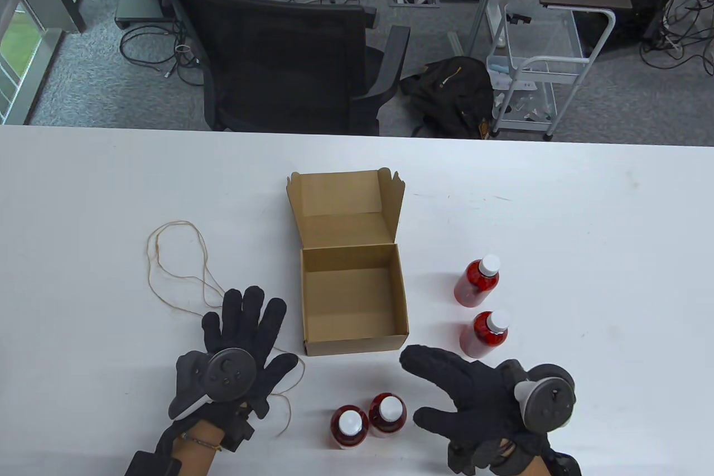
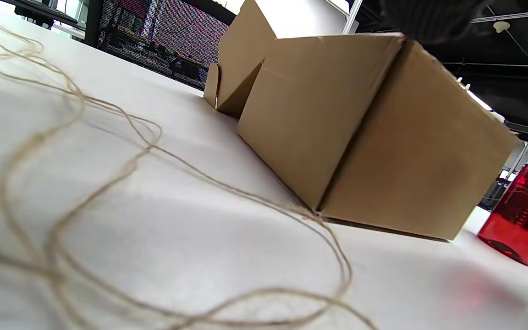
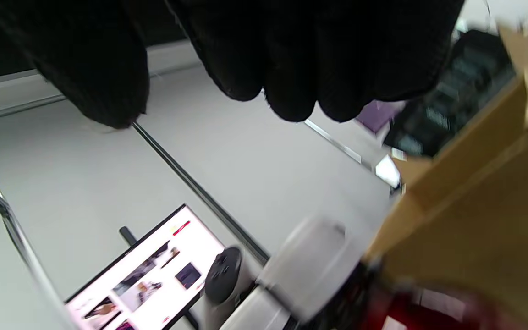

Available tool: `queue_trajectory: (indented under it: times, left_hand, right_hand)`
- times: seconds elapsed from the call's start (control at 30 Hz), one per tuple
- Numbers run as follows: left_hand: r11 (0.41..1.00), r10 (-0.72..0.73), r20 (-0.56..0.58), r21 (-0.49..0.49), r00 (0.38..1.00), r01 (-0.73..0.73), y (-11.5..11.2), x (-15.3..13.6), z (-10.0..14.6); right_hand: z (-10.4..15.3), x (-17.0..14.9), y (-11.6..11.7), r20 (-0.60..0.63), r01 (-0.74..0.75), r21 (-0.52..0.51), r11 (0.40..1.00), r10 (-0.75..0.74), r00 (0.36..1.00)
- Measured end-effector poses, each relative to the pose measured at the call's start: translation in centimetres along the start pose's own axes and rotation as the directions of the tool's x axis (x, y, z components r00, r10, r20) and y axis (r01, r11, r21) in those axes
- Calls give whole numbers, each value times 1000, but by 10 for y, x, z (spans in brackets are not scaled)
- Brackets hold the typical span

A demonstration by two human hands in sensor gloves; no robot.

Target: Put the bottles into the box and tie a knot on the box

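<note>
Box (image 1: pixel 352 297) sits open at mid-table, lid flap standing up at its far side, interior bare. Four red bottles with white caps, all upright and all outside the box: two to its right, one behind the other — far bottle (image 1: pixel 477 282), near bottle (image 1: pixel 485 333) — and a touching pair at the near edge, left one (image 1: pixel 349 427) and right one (image 1: pixel 387 414).

Twine (image 1: pixel 178 264) lies loose in loops on the table (image 1: pixel 585 219) left of the box; its near end runs under the left hand (image 1: pixel 237 356).

Left hand: flat on the table just left of the box's near corner, fingers spread and straight, grasping nothing. Left wrist view shows the twine in the foreground and the box wall beside it, one bottle past the box corner.

Right hand (image 1: pixel 474 403): above the table just beside the near-edge pair, fingers extended toward them — released, holding nothing. Right wrist view is blurred; fingertips (image 3: pixel 287 96) hang free above a white cap.

Beyond the table: chair (image 1: pixel 290 63), backpack (image 1: pixel 452 91), wire cart (image 1: pixel 535 68).
</note>
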State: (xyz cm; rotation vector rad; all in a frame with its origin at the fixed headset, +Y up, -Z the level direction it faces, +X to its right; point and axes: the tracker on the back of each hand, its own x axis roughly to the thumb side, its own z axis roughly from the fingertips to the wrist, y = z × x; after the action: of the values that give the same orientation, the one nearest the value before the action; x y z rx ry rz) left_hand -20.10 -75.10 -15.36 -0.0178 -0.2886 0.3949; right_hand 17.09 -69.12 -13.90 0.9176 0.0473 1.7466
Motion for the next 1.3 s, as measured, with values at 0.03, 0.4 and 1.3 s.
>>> queue_trajectory:
  times: [0.03, 0.4, 1.3]
  left_hand:
    - [1000, 1, 0, 0, 1000, -1, 0, 0, 0]
    - [1000, -7, -3, -16, 1000, 7, -2, 2, 0]
    - [1000, -3, -3, -27, 1000, 3, -2, 0, -3]
  right_hand:
    - [-1, -4, 3, -17, 0, 25, 1000, 0, 1000]
    - [-6, -39, 37, -221, 9, 281, 960, 55, 974]
    - [-93, 15, -24, -420, -163, -5, 987, 146, 896]
